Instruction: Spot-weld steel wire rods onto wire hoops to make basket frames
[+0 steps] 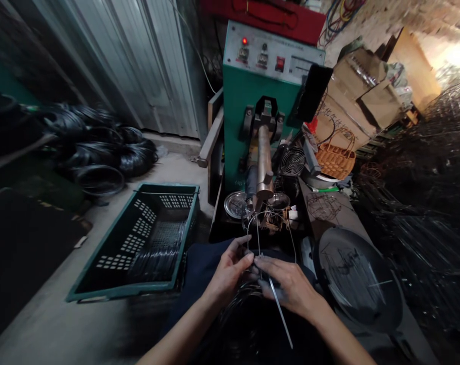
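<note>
Just in front of the welding machine's electrodes, my two hands meet on a bent wire frame with an arched top. My left hand is closed, thumb and fingers pinching the frame's left side. Close beside it, my right hand is closed too, its fingertips on thin wire at the middle of the frame. From under the right fingers a straight metal rod slants down to the right. Whether it joins the wire above the hands is hidden by the fingers. Dark wire pieces lie below, on the lap.
A green crate holding wire pieces stands to the left, with black wire coils behind it. The green welding machine has a lit red lamp. On the right are a black pan with wire pieces, a wicker basket and stacked wire racks.
</note>
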{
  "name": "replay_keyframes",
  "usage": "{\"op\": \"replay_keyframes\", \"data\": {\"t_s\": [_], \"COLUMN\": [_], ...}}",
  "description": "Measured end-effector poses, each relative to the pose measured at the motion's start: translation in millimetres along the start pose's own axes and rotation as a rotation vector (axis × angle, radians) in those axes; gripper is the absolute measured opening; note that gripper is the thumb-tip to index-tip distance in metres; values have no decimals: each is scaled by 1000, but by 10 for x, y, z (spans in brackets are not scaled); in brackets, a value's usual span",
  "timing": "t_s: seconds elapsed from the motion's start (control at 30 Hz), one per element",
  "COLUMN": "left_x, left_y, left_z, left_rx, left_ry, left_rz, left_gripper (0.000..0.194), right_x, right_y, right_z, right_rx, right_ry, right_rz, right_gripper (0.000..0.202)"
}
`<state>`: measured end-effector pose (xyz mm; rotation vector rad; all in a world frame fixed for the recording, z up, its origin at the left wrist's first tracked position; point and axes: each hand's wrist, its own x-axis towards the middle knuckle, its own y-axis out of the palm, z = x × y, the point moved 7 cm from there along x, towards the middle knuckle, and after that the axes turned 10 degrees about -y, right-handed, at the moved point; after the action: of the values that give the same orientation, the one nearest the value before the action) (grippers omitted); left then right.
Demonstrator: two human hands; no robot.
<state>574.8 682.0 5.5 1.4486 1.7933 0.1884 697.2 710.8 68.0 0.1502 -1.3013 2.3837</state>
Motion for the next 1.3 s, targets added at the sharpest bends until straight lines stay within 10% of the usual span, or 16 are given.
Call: {"op": "replay_keyframes", "data": {"t_s": [0.43,0.83,1.3], "left_x": [85,959,1184], "left_y": [-30,-71,-113], "left_z": [-74,-973,-1124], "left_rx": [52,70,75], "left_ry": [8,218,273], "left_rz": [-12,-52,-65], "left_gripper": [58,45,41], "right_x": [52,606,767], "right_y": [-7,-450,-485], "right_z": [-81,-728,-986], "right_rx": [-4,-449,-214], "right_ry": [-16,12,-56], "right_rz": [-5,-198,-239], "right_gripper": [50,12,16]}}
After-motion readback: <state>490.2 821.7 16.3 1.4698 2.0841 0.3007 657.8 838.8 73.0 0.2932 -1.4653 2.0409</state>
